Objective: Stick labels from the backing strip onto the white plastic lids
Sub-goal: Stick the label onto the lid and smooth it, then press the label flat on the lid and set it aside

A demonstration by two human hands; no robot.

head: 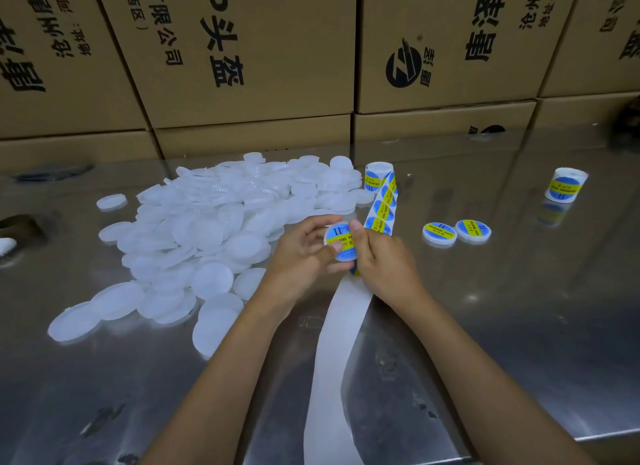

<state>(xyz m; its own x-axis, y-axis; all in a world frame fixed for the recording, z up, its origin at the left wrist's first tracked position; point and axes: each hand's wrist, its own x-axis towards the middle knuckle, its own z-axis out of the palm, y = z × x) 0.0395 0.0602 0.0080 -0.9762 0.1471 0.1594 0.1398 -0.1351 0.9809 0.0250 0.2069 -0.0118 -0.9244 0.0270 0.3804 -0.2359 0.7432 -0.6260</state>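
Observation:
My left hand [300, 253] grips a white plastic lid [343, 253] that bears a blue and yellow round label, thumb pressed on the label's face. My right hand [381, 257] curls round the backing strip [382, 208], its thumb touching the lid's upper edge. The strip runs up to a label roll [377, 175] and its bare white tail [341, 343] trails toward me over the table edge. A pile of plain white lids [214, 236] lies to the left. Two labelled lids [439, 233] [472, 230] sit to the right.
The work surface is a shiny steel table [519, 309]; its front edge shows at lower right. A second label roll [566, 184] stands at the far right. Stacked cardboard boxes [249, 66] wall off the back of the table.

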